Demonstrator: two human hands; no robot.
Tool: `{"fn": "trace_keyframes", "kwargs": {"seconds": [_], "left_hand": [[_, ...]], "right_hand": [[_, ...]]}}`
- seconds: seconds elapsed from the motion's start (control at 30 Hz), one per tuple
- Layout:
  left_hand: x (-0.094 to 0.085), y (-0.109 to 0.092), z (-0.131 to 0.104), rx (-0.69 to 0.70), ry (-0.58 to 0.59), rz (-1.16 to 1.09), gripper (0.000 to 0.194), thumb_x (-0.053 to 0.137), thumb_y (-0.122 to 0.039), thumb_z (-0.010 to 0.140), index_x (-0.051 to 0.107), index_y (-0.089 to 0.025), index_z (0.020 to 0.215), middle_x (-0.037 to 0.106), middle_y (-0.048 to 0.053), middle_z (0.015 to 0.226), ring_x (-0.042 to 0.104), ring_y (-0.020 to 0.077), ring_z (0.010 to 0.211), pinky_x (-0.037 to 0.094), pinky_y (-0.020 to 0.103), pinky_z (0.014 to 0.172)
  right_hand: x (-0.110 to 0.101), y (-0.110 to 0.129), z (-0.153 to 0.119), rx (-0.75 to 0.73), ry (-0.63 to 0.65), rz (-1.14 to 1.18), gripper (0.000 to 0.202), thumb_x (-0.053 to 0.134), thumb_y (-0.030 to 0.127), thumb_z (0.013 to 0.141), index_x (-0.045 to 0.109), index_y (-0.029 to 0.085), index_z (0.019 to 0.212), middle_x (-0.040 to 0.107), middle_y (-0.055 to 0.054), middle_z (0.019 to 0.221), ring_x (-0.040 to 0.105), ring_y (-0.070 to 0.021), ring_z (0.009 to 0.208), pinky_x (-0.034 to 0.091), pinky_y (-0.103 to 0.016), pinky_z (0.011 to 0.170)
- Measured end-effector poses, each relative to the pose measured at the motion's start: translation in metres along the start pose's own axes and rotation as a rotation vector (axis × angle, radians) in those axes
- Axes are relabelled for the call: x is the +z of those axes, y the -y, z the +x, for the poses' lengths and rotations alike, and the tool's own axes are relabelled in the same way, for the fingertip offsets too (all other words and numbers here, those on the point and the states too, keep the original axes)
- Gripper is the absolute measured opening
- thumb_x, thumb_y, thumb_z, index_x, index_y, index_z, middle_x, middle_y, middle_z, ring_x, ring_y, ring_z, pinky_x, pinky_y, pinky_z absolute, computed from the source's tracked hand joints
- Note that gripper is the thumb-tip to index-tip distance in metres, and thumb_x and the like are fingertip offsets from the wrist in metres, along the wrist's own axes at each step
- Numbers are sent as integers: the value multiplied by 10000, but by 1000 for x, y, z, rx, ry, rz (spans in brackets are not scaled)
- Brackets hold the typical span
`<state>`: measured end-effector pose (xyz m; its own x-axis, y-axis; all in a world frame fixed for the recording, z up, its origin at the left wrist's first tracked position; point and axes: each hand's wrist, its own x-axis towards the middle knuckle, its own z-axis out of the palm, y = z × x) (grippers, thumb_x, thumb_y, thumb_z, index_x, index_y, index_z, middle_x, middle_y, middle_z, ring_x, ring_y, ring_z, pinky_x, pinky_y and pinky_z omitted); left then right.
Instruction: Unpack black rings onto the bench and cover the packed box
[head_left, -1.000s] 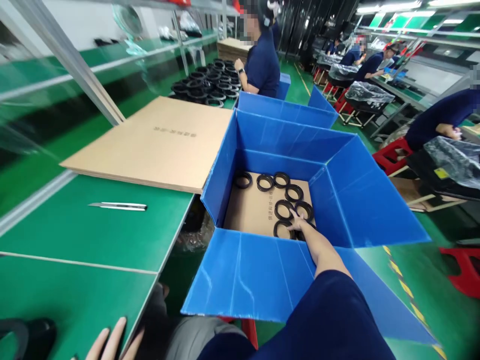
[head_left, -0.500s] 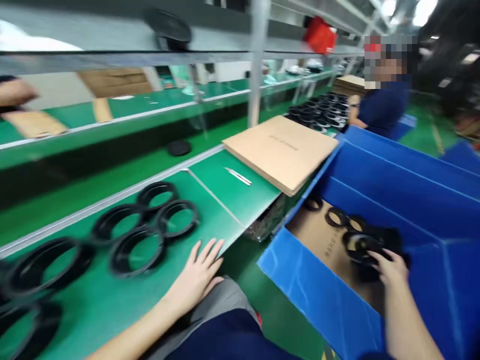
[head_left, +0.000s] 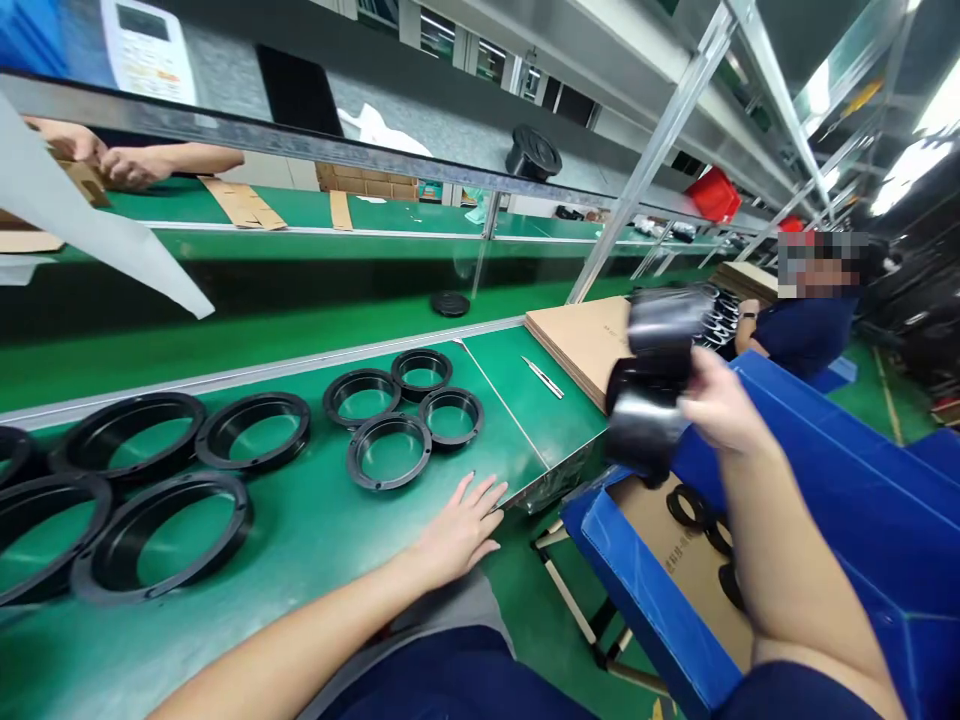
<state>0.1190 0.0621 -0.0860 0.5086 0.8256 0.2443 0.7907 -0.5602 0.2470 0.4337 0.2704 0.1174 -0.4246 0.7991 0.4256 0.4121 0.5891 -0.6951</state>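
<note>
1. We note the right hand (head_left: 716, 405) raised above the near left corner of the blue box (head_left: 817, 480), closed around a stack of black rings (head_left: 652, 385). The stack is blurred, so we cannot count the pieces.
2. The left hand (head_left: 457, 530) lies flat, fingers spread and holding nothing, at the near edge of the green surface (head_left: 315, 520).
3. Just beyond the left hand, four small black rings (head_left: 405, 415) lie in a cluster on the surface. Larger black rings (head_left: 157, 480) lie further left.
4. Inside the box, on a brown cardboard sheet (head_left: 675, 560), a few more black rings (head_left: 686, 505) lie flat.
5. A stack of cardboard sheets (head_left: 581, 340) rests on the surface to the right of the cluster, with a slim metal tool (head_left: 544, 377) just beside it.
6. A person in a dark blue shirt (head_left: 802, 330) works at the far right. Another person's hands (head_left: 112, 160) show at the far left, beyond the conveyor.
</note>
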Motion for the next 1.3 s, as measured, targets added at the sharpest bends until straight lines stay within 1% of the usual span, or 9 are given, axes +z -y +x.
{"fn": "trace_keyframes", "kwargs": {"seconds": [0.13, 0.23, 0.3, 0.5, 0.67, 0.83, 0.93, 1.1, 1.3], "left_hand": [[1, 3, -3, -11, -25, -91, 380, 736, -338, 932, 656, -161, 1258, 473, 167, 1551, 362, 369, 1487, 272, 640, 1237], [5, 6, -5, -24, -35, -135, 351, 733, -358, 935, 670, -170, 1224, 505, 163, 1525, 397, 362, 1468, 284, 630, 1234], [10, 8, -5, -31, -49, -167, 343, 724, -366, 941, 675, -181, 1225, 519, 157, 1514, 410, 357, 1460, 284, 630, 1233], [16, 10, -4, -56, -74, -249, 309, 731, -333, 930, 693, -189, 1202, 529, 147, 1508, 416, 344, 1457, 262, 631, 1243], [10, 11, -3, -52, -123, -233, 224, 701, -303, 946, 705, -207, 1147, 558, 131, 1481, 449, 337, 1432, 309, 635, 1224], [6, 14, -6, -2, -114, -170, 210, 665, -250, 951, 701, -214, 1154, 573, 136, 1461, 497, 351, 1391, 392, 658, 1168], [4, 23, -5, 51, -123, -118, 223, 599, -238, 980, 699, -198, 1175, 573, 154, 1456, 507, 376, 1379, 435, 683, 1119], [4, 35, 3, 83, -136, -136, 259, 529, -310, 1030, 704, -197, 1184, 582, 162, 1444, 518, 390, 1368, 450, 697, 1092], [-10, 9, -3, -17, -176, -269, 274, 507, -281, 1041, 693, -183, 1216, 640, 153, 1370, 604, 326, 1288, 517, 594, 1094]], "right_hand": [[98, 17, 62, 7, 521, 62, 404, 837, 284, 658, 687, 224, 1028, 569, -68, 1255, 619, -265, 1094, 557, -371, 901], [161, 7, 95, 61, 654, -28, 360, 833, 179, 588, 683, 186, 916, 618, -35, 1054, 613, -240, 1018, 549, -312, 833], [180, -5, 108, 123, 698, -99, 353, 830, 142, 596, 665, 174, 906, 625, -7, 931, 622, -200, 842, 541, -274, 701], [178, -36, 124, 310, 698, -357, 279, 806, 174, 825, 626, 144, 1036, 622, -17, 951, 583, -131, 675, 519, -235, 591], [184, -42, 124, 304, 657, -509, 392, 789, 293, 921, 643, 146, 1254, 586, -118, 1252, 640, -234, 1017, 571, -382, 893], [195, -29, 121, 343, 590, -563, 653, 653, 541, 1016, 444, 266, 1570, 440, -186, 1499, 500, -365, 1351, 375, -486, 1174], [198, -25, 124, 447, 525, -569, 603, 481, 618, 1071, 407, 319, 1589, 417, -174, 1552, 445, -422, 1397, 334, -608, 1170], [191, -38, 130, 510, 371, -527, 625, 431, 639, 1081, 329, 333, 1616, 364, -131, 1604, 440, -388, 1409, 352, -561, 1179], [191, -34, 134, 414, 161, -457, 486, 472, 440, 1112, 497, 118, 1475, 387, -244, 1515, 467, -429, 1354, 355, -601, 1153]]}}
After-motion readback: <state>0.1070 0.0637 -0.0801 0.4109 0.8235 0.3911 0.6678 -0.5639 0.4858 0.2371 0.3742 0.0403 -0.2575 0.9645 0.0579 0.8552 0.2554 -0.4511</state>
